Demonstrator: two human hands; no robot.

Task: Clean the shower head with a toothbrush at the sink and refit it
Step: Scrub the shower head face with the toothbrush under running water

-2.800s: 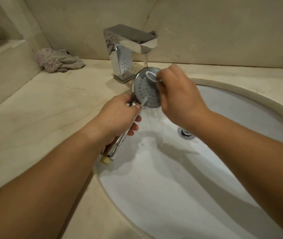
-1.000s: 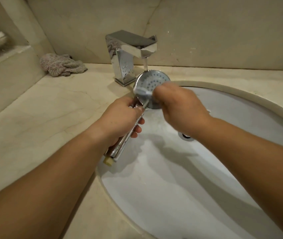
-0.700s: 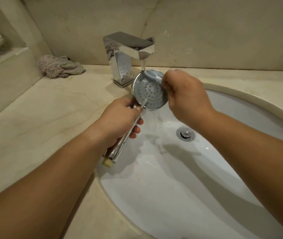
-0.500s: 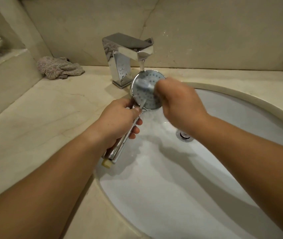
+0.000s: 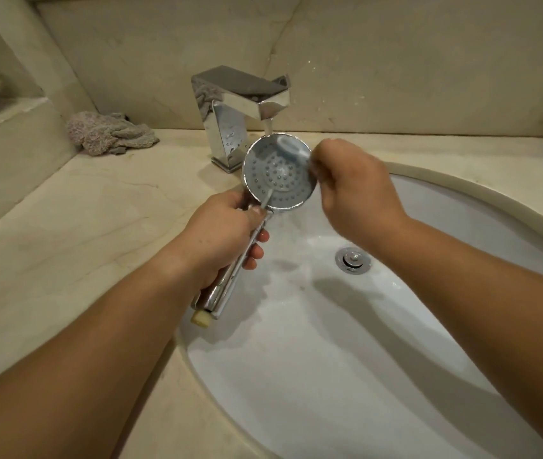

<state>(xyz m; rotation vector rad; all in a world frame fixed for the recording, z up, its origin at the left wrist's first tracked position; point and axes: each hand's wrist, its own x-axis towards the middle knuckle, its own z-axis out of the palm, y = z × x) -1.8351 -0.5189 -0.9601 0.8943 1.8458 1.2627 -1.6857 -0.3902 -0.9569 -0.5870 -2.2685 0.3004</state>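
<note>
Shower head (image 5: 276, 175), detached from its hose, held over the back left of the sink (image 5: 462, 193) with its nozzle face tilted up toward the viewer, directly under the spout of the chrome faucet (image 5: 237, 104); a thin stream of water (image 5: 267, 125) falls onto the upper rim of the face. Countertop (image 5: 65, 233) of pale veined stone surrounds the white basin; drain (image 5: 353, 260) lies to the right of the handle and below the right hand. Crumpled cloth (image 5: 111, 132) rests on the counter well left of the faucet. Left hand (image 5: 220, 240) is wrapped around the chrome handle (image 5: 227, 286), whose long axis runs from the lower left, where its cream threaded end (image 5: 201, 318) points toward the person, up and right to the face. Right hand (image 5: 353, 193) is curled around a toothbrush (image 5: 291, 147); only the brush's head shows, blurred, lying against the top right edge of the face, the shaft hidden in the fist. Judged step: scrubbing the nozzles under running water, refitting not yet begun. The governing relation: the face lies just left of the right hand and beyond the left hand, so the right hand is the nearer to the nozzles; strokes across the face would probably travel leftward and downward from the brush's present spot, while the left hand steadies the handle along its axis
</note>
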